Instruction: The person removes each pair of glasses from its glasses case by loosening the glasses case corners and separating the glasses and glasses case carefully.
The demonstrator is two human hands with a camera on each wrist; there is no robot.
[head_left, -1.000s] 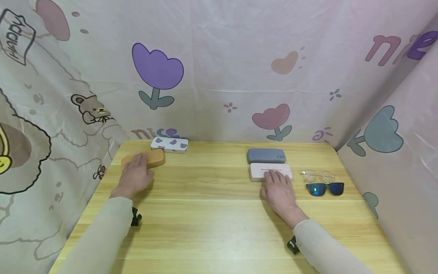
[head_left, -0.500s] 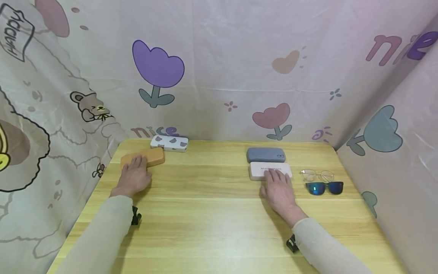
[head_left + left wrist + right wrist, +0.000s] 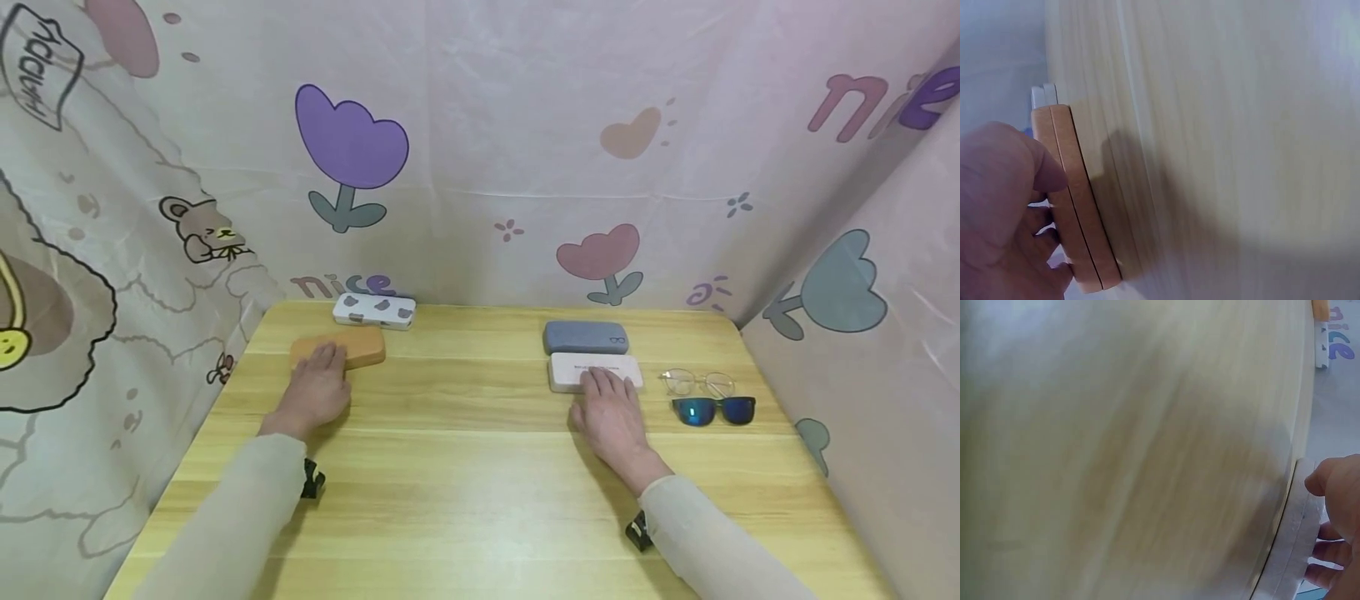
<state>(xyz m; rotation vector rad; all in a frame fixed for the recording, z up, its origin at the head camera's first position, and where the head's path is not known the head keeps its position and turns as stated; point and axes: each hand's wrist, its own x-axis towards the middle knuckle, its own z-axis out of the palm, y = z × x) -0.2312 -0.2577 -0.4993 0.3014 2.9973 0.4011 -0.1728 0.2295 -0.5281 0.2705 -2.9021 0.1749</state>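
Observation:
My left hand rests its fingers on top of an orange glasses case at the table's back left. In the left wrist view, the thumb lies against the case's front side near the seam. My right hand lays its fingers on a white glasses case with small lettering, its thumb by the front edge. Behind that sits a blue-grey glasses case, close against it. Wire-framed glasses and dark sunglasses with blue lenses lie to the right.
A white patterned glasses case stands at the back edge, behind the orange one. The wooden table meets printed curtains at the back and on both sides. A black wrist mount shows below the left sleeve.
The orange case has slid a little to the right under my left hand in the last half second. My right hand and the white case have stayed in place.

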